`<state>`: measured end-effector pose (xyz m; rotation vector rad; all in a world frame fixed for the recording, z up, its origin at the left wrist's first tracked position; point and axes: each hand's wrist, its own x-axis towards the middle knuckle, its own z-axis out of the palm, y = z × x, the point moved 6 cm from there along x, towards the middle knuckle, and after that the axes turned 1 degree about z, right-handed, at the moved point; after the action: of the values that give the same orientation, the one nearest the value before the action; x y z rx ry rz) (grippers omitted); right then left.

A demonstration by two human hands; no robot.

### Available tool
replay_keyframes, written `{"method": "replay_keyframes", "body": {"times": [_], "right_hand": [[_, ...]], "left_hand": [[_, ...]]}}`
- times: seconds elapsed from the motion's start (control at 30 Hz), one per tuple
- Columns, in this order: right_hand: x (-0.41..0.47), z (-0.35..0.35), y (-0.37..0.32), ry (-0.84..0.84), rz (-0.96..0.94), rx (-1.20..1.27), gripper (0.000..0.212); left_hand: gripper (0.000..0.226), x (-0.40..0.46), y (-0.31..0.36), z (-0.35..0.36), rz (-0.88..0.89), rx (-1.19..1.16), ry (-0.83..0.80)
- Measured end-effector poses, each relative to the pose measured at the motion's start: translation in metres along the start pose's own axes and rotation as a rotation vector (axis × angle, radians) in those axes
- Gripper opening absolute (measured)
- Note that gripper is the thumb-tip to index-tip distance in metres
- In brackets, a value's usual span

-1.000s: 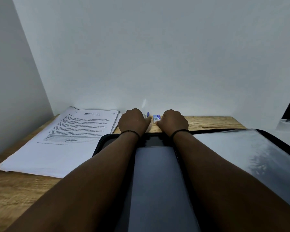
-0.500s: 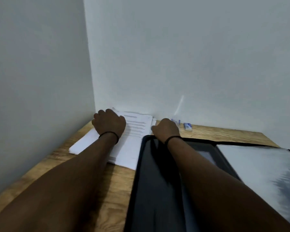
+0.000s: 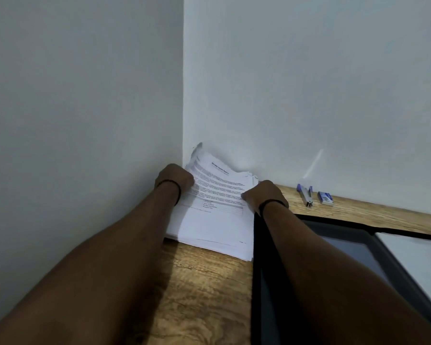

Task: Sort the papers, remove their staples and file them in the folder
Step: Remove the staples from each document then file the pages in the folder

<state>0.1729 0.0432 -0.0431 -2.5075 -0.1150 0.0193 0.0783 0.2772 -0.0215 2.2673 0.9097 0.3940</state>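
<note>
Step in hand, I judge: the very start, getting hold of the paper stack [image 3: 209, 215] to sort it. My left hand [image 3: 175, 177] curls over its left edge and my right hand [image 3: 264, 194] over its right edge, both gripping; the far end bows up against the wall in the desk [image 3: 204, 295] corner. Next I'd need to lift the stack clear and bring it near without spilling sheets. Count: 1 stack, 1 open black folder [image 3: 339, 242] just right of it, 1 blue staple tool [image 3: 305, 194], 1 small staple box [image 3: 325, 197], 2 hands.
</note>
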Motion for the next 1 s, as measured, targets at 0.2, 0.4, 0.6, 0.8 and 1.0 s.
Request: {"method": "replay_keyframes", "body": {"times": [0.2,0.4,0.6,0.8,1.0], "right_hand": [[-0.01,-0.005,-0.013,0.043,0.014,0.263,0.049],[-0.034,-0.047,-0.036,-0.017,-0.123,0.903,0.069],[-0.084,-0.144,-0.029,0.148,-0.36,1.07,0.044],[-0.12,-0.214,0.035,0.19,-0.227,0.722,0.055],[-0.134,-0.179,0.151,0.018,0.055,0.306,0.027]], "left_hand": [[0.035,-0.03,0.04,-0.052,0.307,-0.164,0.257],[0.028,-0.079,0.074,-0.111,0.566,-0.497,0.347],[0.024,-0.126,0.104,-0.124,0.491,-0.846,0.064],[0.041,-0.166,0.124,-0.048,0.214,-0.926,-0.461],[0.018,-0.206,0.09,0.056,0.089,-0.402,-0.597]]}}
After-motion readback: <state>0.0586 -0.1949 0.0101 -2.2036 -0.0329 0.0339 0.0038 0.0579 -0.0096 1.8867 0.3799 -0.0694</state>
